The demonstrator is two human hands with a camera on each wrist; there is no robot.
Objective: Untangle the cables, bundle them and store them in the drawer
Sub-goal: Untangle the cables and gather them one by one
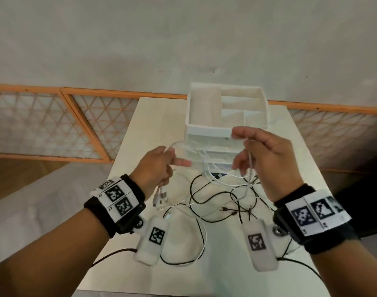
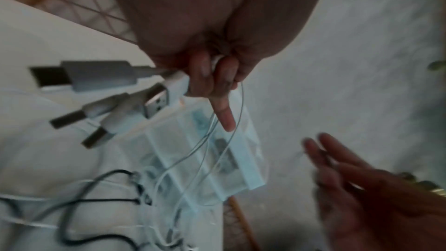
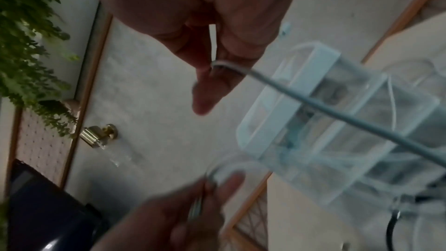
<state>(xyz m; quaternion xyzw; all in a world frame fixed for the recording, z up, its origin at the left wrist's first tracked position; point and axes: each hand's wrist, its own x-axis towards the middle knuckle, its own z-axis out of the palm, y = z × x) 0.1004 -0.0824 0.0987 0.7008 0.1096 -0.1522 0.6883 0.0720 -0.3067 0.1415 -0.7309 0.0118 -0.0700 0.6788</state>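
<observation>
Tabletop tangle from above; left hand (image 2: 207, 75) grips white plugs (image 2: 101, 93), right hand (image 3: 217, 64) pinches white cable (image 3: 337, 117).

A drawer organizer (image 1: 209, 130) stands at the far middle of a table (image 1: 140, 129). Before it, tangled cables (image 1: 215, 198) lie spread on the tabletop. Above them, the left hand (image 1: 156, 166) is raised on the left and the right hand (image 1: 266, 159) on the right, a cable (image 1: 249, 166) strung between them.

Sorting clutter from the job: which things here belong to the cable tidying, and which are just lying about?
Job:
- white cables, gripped by left hand and right hand
- black cables
- drawer organizer

Just there:
- plant
- door knob
</observation>
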